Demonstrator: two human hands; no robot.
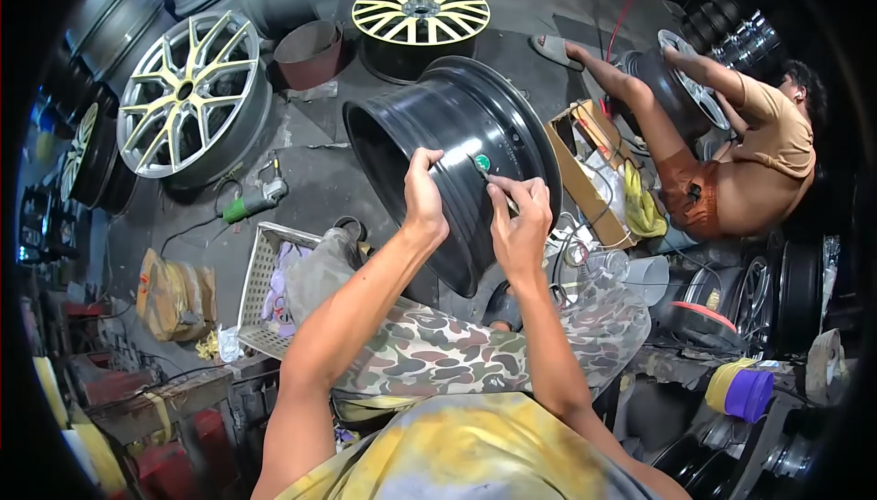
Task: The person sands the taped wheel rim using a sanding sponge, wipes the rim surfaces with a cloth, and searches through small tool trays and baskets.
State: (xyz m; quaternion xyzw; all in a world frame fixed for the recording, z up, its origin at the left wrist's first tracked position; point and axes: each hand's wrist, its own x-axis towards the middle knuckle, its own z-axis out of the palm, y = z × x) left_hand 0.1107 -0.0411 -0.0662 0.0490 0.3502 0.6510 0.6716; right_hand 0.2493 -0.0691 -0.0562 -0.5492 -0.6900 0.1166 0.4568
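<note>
A glossy black wheel rim (438,116) stands tilted in front of my knees, its barrel facing me. My left hand (426,200) grips the barrel near its left lip, thumb lying on the surface and the other fingers mostly hidden. A round green sticker (482,162) is on the barrel between my hands. Pinched in the fingertips of my right hand (523,217) is a small thin tool (487,174), its tip at the sticker's lower edge. Its exact kind is too small to tell.
Yellow-faced wheels (420,10) and a silver multi-spoke wheel (189,89) stand beyond. A green angle grinder (256,200) lies on the floor, left of a white basket (260,285). At right, a co-worker (731,135) handles another wheel beside a cardboard box (585,171).
</note>
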